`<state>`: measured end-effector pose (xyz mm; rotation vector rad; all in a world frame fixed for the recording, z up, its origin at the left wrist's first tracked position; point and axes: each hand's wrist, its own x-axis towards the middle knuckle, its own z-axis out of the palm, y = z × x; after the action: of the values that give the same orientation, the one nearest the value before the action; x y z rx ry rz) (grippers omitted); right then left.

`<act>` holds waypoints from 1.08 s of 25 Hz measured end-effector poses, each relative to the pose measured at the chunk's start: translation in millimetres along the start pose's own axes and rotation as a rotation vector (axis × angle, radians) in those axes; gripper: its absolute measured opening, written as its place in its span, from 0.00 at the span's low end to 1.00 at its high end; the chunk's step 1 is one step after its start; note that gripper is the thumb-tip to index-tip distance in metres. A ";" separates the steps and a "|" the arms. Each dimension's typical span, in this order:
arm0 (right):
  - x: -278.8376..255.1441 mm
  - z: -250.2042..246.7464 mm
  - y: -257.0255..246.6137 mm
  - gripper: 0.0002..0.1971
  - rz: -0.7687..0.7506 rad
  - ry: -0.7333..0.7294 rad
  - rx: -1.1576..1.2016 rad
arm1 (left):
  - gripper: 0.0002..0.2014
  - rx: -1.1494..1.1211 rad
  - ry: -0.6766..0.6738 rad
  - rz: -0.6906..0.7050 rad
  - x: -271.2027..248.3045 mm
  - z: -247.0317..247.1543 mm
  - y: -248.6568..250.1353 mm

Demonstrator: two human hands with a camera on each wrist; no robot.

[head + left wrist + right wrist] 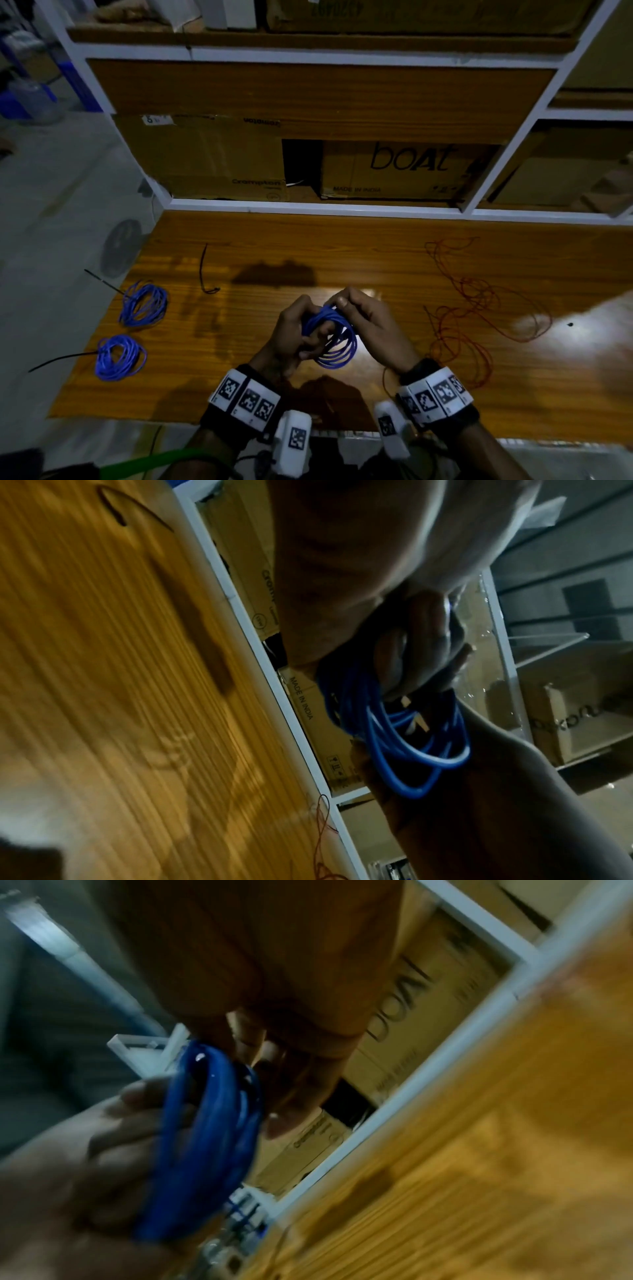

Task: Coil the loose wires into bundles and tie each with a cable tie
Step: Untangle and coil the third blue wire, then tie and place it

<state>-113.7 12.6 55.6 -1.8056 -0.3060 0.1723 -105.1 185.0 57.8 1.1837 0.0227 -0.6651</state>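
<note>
Head view, left to right: two tied blue bundles (132,330) lie at the surface's (342,246) left edge; a spare cable tie (204,270) waits beyond them; your left hand (291,337) curls its grip through the blue coil (334,342) above the surface, your right hand (368,323) pinching its top; keep the loops stacked and even, seemingly untied here; loose red wire (479,315) sprawls right.

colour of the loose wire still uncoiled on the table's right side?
Red loose wire, clearest in the head view.
</note>
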 end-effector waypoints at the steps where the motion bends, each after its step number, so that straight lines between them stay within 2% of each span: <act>1: -3.2 1.2 -0.4 0.14 0.013 -0.018 -0.048 | 0.20 -0.039 0.051 -0.004 1.9 -0.5 -0.2; 3: -7.8 5.7 1.1 0.16 -0.012 -0.054 -0.159 | 0.23 -0.021 0.139 0.001 4.6 -2.1 -2.5; 5: -8.2 8.3 7.6 0.17 -0.086 -0.042 -0.254 | 0.26 0.005 0.154 -0.016 8.1 -1.2 -4.6; 8: -6.7 9.1 15.9 0.16 -0.077 0.019 -0.179 | 0.29 0.055 0.191 -0.041 11.3 2.3 -3.6; 10: -6.7 9.7 19.0 0.14 -0.057 0.097 -0.143 | 0.28 0.174 0.294 0.034 13.1 3.2 -4.1; 13: -5.9 16.3 19.2 0.12 -0.069 0.187 -0.217 | 0.21 0.356 0.435 0.166 16.7 2.9 -8.4; 22: 3.8 27.6 25.7 0.09 -0.081 0.338 -0.279 | 0.15 0.623 0.295 0.319 13.6 9.5 -23.9; 27: 17.9 21.8 23.9 0.10 -0.106 0.355 -0.356 | 0.10 0.708 0.387 0.466 13.0 16.6 -24.6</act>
<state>-99.9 32.5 27.7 -2.1218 -0.1851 -0.2935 -112.0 159.5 39.0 1.9070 -0.1720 -0.0035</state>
